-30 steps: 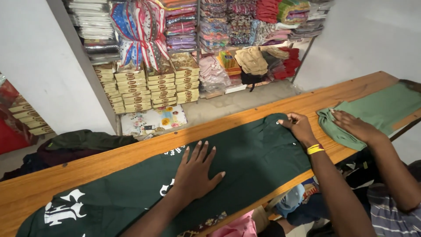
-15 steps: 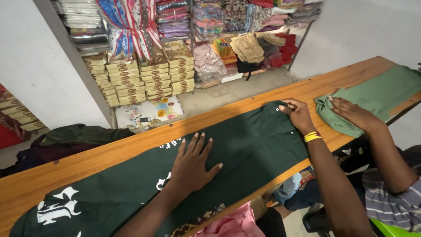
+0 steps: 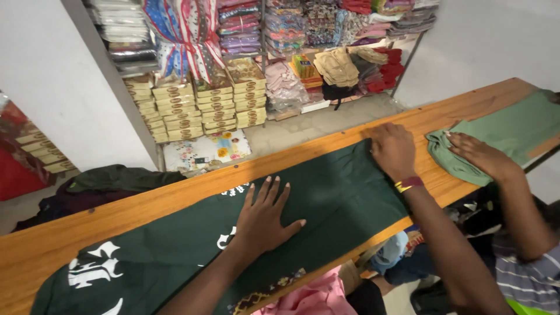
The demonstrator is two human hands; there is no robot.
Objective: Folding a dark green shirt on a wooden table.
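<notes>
Across the long wooden counter [image 3: 116,219] a dark green garment [image 3: 326,198] lies spread flat, running from about 8 o'clock near the lower left corner up toward 2 o'clock at centre right. White printed shapes [image 3: 93,271] show on it at the 8 o'clock end.

The left hand [image 3: 265,219] rests palm down on the middle of the cloth, its fingers [image 3: 268,189] spread wide and straight, gripping nothing, only pressing. The right hand [image 3: 394,149], with a red and yellow band [image 3: 409,184] at the wrist, lies palm down on the garment's 2 o'clock end, fingers loosely curved over the edge; whether they pinch the fabric underneath I cannot tell.

The cloth looks soft, light and limp, likely a knit that drapes and wrinkles easily and slides a little on the smooth wood. It would probably handle best taken at an edge or corner, or smoothed with flat palms, since a pinch in the middle would bunch it.

Counted: one dark green garment, one pale green garment [image 3: 501,131] at 3 o'clock, two hands of the wearer, and one other person's hand [image 3: 481,154] resting on the pale green one. Beyond the counter, at 12 o'clock, stand shelves of folded fabrics [image 3: 326,17] and several stacks of flat boxes [image 3: 204,102], too many to count surely.
</notes>
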